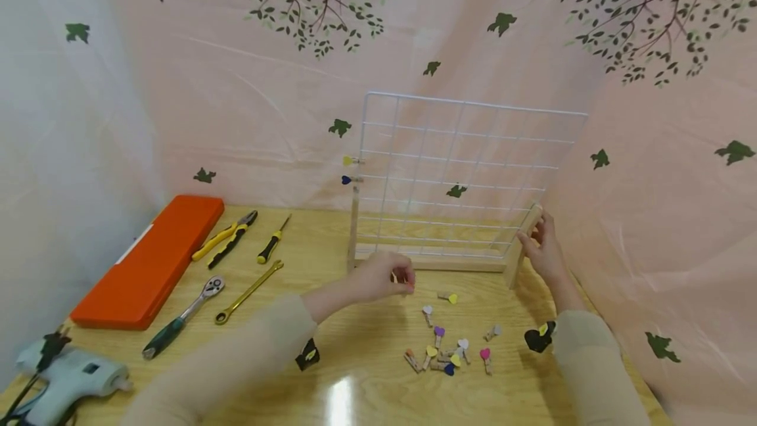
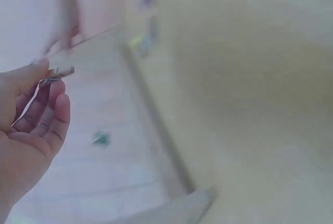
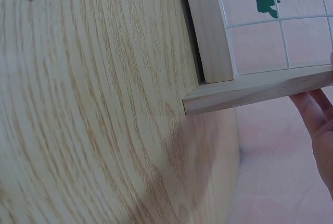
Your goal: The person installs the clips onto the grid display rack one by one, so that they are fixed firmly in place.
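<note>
My left hand point(image 1: 378, 277) pinches a small wooden clothespin point(image 2: 63, 72) between thumb and fingertips, held in front of the lower bar point(image 1: 449, 263) of a wooden stand. A white wire grid point(image 1: 473, 103) rises upright from that stand. Around the stand's right post point(image 3: 250, 92), near its top, my right hand point(image 1: 545, 252) keeps its grip. Two clothespins are clipped to the grid's left edge, one with a yellow heart point(image 1: 347, 160) and below it one with a dark blue heart point(image 1: 346, 180). Several loose heart clothespins point(image 1: 430, 355) lie on the table before the stand.
On the left of the table lie an orange case point(image 1: 148, 261), pliers point(image 1: 227, 238), a screwdriver point(image 1: 271, 245), a ratchet point(image 1: 188, 311) and a gold wrench point(image 1: 251, 291). A glue gun point(image 1: 77, 370) sits at the near left corner. A printed curtain point(image 1: 266, 143) hangs behind the stand.
</note>
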Motion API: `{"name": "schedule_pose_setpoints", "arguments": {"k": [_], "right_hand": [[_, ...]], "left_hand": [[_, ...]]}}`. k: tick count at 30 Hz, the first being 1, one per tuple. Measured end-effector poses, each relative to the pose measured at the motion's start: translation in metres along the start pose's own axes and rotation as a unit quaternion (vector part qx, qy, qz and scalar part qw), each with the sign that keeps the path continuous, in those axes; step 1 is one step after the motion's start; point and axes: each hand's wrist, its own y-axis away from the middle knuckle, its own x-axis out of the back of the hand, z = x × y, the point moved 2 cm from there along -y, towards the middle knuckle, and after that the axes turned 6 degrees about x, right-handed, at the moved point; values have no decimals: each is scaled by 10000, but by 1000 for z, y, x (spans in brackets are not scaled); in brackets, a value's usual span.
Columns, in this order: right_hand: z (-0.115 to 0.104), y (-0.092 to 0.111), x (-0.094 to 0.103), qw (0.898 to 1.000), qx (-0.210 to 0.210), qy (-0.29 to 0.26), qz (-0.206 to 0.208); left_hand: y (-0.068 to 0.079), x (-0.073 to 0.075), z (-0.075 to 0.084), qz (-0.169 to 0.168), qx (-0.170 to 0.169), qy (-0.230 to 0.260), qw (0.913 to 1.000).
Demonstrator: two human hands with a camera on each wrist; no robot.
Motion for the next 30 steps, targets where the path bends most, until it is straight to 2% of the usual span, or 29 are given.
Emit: {"name": "schedule_pose_setpoints", "arguments": {"k": [2,5,7,9,10,12,16,18,20,23,27,30], "right_hand": [[2,-1,1,10000,7,-9,-15],[11,-2,4,10000,1,24,-57],[17,-3,6,10000,-27,32,-69],[22,-3,7,9999,-43,83,-89],[25,-3,8,9999,-49,118,-95],[28,-3,8,9998,-78,145,-85],[32,-3,9,9998,-60,191,-90],[33,-3,9,9998,-66,178,-98],[33,-3,9,9997,-66,190,-111],[34,-2,9,9996,-103,236,-121],[35,-3,10,9994,-114,284,-135],[37,-4,10,9996,-62,237,-161]], "left_hand": [[-1,21,4,176,206,275,9993],[-4,53,9,665,307,841,9938],[-5,75,12,1096,275,1243,9858],[-6,96,14,1660,276,1540,9736],[-6,106,14,1955,347,1717,9649],[-6,126,14,2608,364,2125,9410],[-4,159,14,3859,366,2775,8790],[-4,169,16,4223,411,2851,8595],[-5,176,17,4366,508,2997,8467],[-9,181,14,4522,684,3055,8352],[-18,183,0,4767,841,3073,8193],[-24,184,-5,4857,998,3074,8122]]}}
